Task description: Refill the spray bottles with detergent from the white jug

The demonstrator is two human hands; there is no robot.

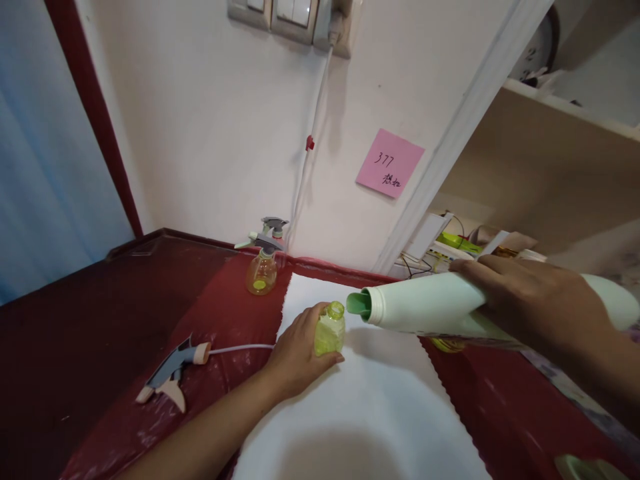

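Observation:
On the white cloth, my left hand [297, 353] is wrapped round a small see-through yellow-green spray bottle [329, 333] with an open neck. My right hand [535, 293] grips a large pale green detergent bottle [425, 303] and holds it tipped nearly flat. Its green pouring spout points left, close beside the small bottle's mouth and apart from it. No stream of liquid shows between the two. To the left lies a loose grey and peach spray trigger [175, 373] with a white tube running toward my left wrist.
A filled orange-yellow spray bottle [261, 273] with a trigger head stands by the wall, with another trigger head behind it. A white cloth [380, 413] covers part of the red table [225, 293]. Shelves [565, 113] rise at the right. A plugged-in cable [317, 100] runs down the wall.

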